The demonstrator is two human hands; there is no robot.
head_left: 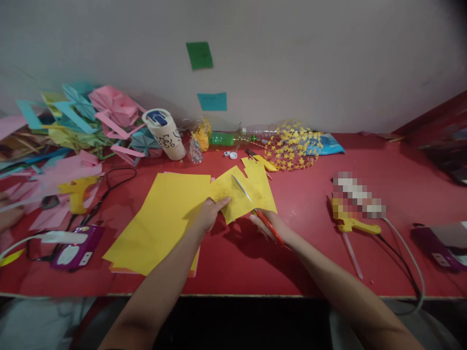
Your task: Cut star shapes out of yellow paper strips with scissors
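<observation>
My left hand (209, 214) pinches the left edge of a yellow paper piece (235, 206), its thumb lying on top. Faint markings show on this sheet. My right hand (273, 223) is wrapped round the red handles of a pair of scissors (267, 226). The scissors' blades point up and left across the held paper; whether they are parted I cannot make out. Just behind lies another yellow paper piece (263, 184) with a notched upper edge. A stack of yellow sheets (160, 218) rests on the table left of my left hand.
Yellow glue guns (355, 224) (77, 194) with cords lie at both sides, beside purple power strips (75, 255). Folded coloured paper (113, 109) is piled back left near a white tumbler (166, 136). A green bottle (226, 139) and star-covered ball (292, 146) are behind. Another person's hand (9, 211) shows far left.
</observation>
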